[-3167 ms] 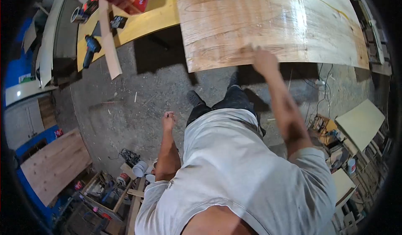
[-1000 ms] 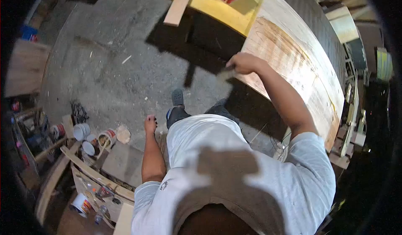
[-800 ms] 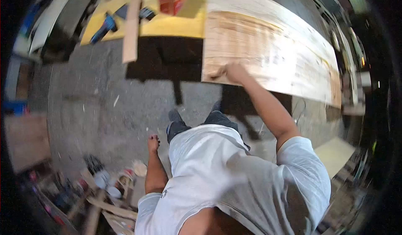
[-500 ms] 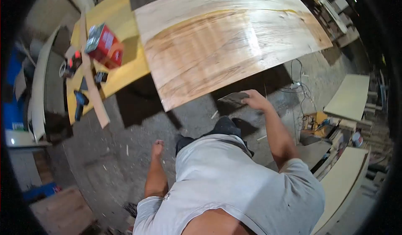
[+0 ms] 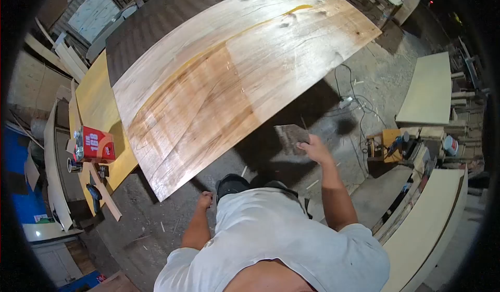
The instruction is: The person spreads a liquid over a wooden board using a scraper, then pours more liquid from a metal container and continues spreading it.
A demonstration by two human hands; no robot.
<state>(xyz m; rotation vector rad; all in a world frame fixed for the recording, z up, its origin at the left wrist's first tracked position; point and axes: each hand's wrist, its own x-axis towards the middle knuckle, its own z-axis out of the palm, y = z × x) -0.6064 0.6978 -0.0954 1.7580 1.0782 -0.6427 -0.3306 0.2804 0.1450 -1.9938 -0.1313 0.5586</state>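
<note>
Head camera, looking down along the person's own body. The right hand is raised in front of the chest, a little right of the centre of the frame. Its grip pinches a dark flat pad by the near edge, so the broad face of the pad stays free and turned forward. The pad hangs in the air above the shadow on the floor, near the long edge of the big wooden sheet, and I think it does not touch the sheet.

The sheet fills the upper middle of the frame. It lies flat and seems to reach far beyond its support, which leaves its whole face open. The lower left part looks darker and shiny, the upper part is pale.

The left hand hangs low beside the hip, fingers curled together, and I see nothing in it.

At the left of the frame a yellow table carries a red box, with a drill and a wood strip near the corner, all kept away from the sheet. A cable lies on the floor at the right.
</note>
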